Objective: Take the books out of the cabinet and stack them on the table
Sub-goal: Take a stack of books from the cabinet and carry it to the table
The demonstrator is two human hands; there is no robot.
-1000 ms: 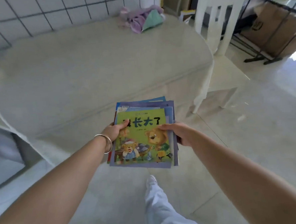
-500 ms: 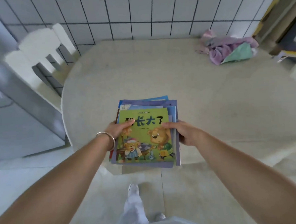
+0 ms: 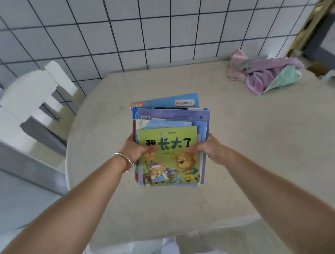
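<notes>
I hold a stack of several thin children's books [image 3: 169, 144] over the beige round table [image 3: 262, 150]. The top book is green, with cartoon bears and large printed characters; blue and purple covers stick out behind it. My left hand [image 3: 133, 150], with a silver bangle on the wrist, grips the stack's left edge, thumb on the green cover. My right hand [image 3: 208, 149] grips the right edge the same way. Whether the stack touches the tabletop I cannot tell. The cabinet is out of view.
A crumpled heap of purple, pink and green cloth [image 3: 267, 74] lies at the table's far right. A white chair [image 3: 32, 107] stands to the left of the table, against the white tiled wall [image 3: 137, 30]. My white-trousered leg and shoe [image 3: 170, 248] show below the table's near edge.
I have walked up to the table, and the stack has come from above the floor to over the tabletop. Both hands keep the same grip on the books.
</notes>
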